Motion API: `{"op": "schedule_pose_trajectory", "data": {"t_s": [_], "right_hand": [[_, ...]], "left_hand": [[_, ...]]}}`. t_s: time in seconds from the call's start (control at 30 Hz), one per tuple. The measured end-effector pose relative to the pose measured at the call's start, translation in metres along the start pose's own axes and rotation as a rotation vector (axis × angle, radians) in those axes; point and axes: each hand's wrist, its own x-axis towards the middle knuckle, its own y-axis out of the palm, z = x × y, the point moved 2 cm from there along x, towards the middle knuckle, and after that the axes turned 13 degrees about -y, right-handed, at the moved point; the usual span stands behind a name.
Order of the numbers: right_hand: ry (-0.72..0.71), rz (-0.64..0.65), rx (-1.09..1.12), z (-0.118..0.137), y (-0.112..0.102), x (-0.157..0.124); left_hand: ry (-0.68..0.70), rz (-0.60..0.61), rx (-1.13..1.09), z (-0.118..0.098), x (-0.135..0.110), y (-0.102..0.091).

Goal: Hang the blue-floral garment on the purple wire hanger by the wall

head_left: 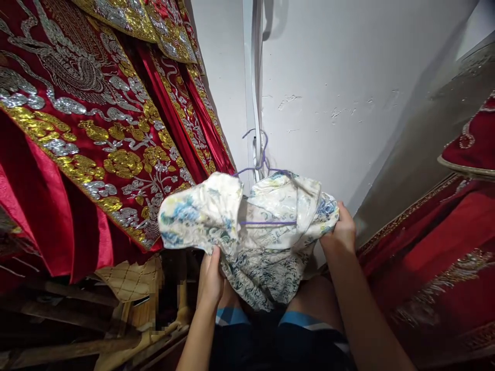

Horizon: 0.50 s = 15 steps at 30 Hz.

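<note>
A white floral garment (201, 211) with blue and yellow flowers hangs on a thin purple wire hanger (265, 149) in the middle of the view. Its neckline gapes, and the hanger's lower bar shows through the opening. My left hand (212, 275) pinches the garment's lower edge below the left sleeve, thumb on top. At the right sleeve, my right hand (342, 229) grips the fabric edge, with most of its fingers behind the cloth. The hanger's hook points up in front of a white pole and is held by neither hand.
Red gowns with gold and silver embroidery (124, 162) hang on the left. More red beaded clothing (436, 247) is on the right. Behind stands a white wall (328, 93) with a vertical pole (253, 67). A wooden chair with a tan cushion (133, 278) sits low on the left.
</note>
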Motion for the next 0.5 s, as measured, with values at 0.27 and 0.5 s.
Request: {"op": "schedule_pose_trajectory", "data": {"t_s": [0.27, 0.5], "right_hand": [[-0.120, -0.167, -0.195, 0.003, -0.045, -0.026], [-0.246, -0.168, -0.354, -0.006, -0.074, -0.045]], "left_hand": [[-0.194, -0.036, 0.074, 0.030, -0.019, -0.010], [-0.186, -0.113, 0.114, 0.038, -0.013, -0.031]]}}
